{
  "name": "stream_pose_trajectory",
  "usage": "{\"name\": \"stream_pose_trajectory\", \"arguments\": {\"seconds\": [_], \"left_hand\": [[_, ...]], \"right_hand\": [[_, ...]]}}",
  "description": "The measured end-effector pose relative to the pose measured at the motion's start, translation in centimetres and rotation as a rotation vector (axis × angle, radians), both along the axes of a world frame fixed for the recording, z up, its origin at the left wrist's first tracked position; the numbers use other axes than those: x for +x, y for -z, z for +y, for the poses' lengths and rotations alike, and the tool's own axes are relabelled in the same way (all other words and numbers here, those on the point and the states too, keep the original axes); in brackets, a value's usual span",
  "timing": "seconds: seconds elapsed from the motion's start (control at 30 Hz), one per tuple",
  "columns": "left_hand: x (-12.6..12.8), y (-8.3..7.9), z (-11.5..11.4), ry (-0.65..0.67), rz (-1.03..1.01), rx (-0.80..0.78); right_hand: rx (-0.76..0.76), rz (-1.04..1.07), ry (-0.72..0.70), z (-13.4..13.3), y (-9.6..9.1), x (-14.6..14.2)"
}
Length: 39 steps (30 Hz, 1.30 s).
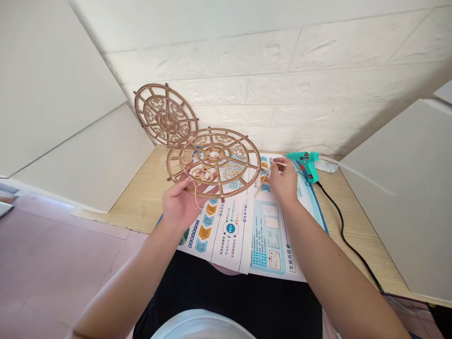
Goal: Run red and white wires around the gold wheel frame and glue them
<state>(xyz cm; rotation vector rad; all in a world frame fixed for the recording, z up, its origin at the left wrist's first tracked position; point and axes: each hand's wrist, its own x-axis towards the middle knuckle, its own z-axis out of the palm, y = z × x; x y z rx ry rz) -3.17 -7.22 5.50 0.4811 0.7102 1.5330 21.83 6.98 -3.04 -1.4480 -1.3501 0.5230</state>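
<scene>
My left hand (pixel 181 203) grips the near rim of a round laser-cut wooden wheel (pixel 213 162) and holds it almost flat above the table. My right hand (pixel 283 181) is just right of the wheel, its fingers pinched on a thin wooden stick (pixel 263 182) that slants down toward the paper. A second wooden wheel (pixel 165 114) leans upright against the white brick wall behind the first one.
A printed paper sheet (pixel 247 230) covers the wooden table (pixel 141 197) and hangs over its front edge. A teal hot glue gun (pixel 305 163) stands right of my right hand, its black cord (pixel 348 245) trailing right. White panels flank both sides.
</scene>
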Motion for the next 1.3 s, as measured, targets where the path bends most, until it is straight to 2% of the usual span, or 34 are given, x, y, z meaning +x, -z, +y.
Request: {"name": "stream_pose_trajectory", "arguments": {"seconds": [0.17, 0.3, 0.47, 0.57, 0.67, 0.77, 0.9, 0.97, 1.03, 1.17, 1.3], "left_hand": [[-1.2, -0.9, -3.0, -0.19, 0.043, 0.048], [-2.3, -0.4, -4.1, -0.219, 0.039, 0.021], [-2.8, 1.0, -4.4, -0.23, -0.075, -0.031], [-2.7, 1.6, -3.8, -0.249, -0.122, -0.075], [-2.5, 1.3, -2.5, -0.247, -0.152, -0.074], [-2.1, 0.0, -1.1, -0.24, -0.177, -0.043], [-1.1, -2.3, 0.0, -0.156, -0.181, 0.015], [-0.4, -3.0, 0.3, -0.161, -0.154, 0.077], [0.3, -3.2, 0.3, -0.217, -0.121, 0.134], [1.3, -2.4, 0.3, -0.246, -0.101, 0.111], [1.4, -1.4, 0.1, -0.239, -0.113, 0.11]], "right_hand": [[-0.118, -0.327, -0.061, -0.6, 0.4, -0.6], [-0.159, -0.479, -0.128, -1.3, 0.5, -1.4], [-0.1, -0.527, -0.127, -1.8, -0.7, -2.1], [0.027, -0.494, -0.107, -2.4, -2.9, -2.6], [0.158, -0.451, -0.174, -3.9, -6.1, -3.4], [0.184, -0.414, -0.372, -5.9, -9.3, -4.3], [0.026, -0.366, -0.747, -9.1, -12.1, -6.1], [-0.028, -0.309, -0.843, -10.5, -12.3, -7.3], [-0.037, -0.22, -0.839, -11.7, -11.8, -8.5], [-0.034, -0.05, -0.796, -13.0, -10.1, -10.4], [-0.046, 0.044, -0.766, -12.8, -9.3, -10.3]]}}
